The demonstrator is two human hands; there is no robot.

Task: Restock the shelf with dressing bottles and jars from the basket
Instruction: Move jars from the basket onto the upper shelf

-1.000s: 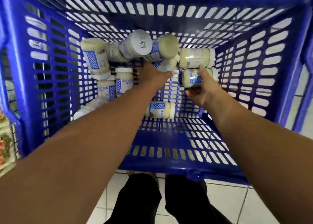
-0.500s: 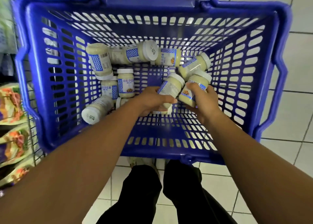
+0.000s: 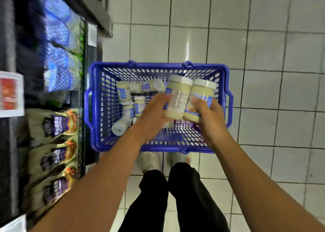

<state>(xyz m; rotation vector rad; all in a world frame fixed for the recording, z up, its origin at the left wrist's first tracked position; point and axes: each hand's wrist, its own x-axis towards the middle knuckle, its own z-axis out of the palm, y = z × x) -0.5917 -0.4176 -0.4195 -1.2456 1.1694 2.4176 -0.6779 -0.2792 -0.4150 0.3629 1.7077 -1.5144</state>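
- Left jar (image 3: 177,98) was gripped by left hand (image 3: 154,114), fingers (image 3: 162,99) curled round its body; right jar (image 3: 200,100) likewise by right hand (image 3: 209,119).
- Both were held upright, side by side, above basket (image 3: 158,67), likely for one trip.
- More jars (image 3: 123,93) were seen lying in it; shelf (image 3: 92,52) was at left.

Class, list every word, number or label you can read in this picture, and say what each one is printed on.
Nothing reads for certain.
Right jar, in the right hand: blue label print, blurred.
Left jar, in the left hand: faint print, blurred.
Lid of a lying jar: dark code, too small.
Pouches: purple-label lettering, blurred.
Shelf tag: red and white, blurred.
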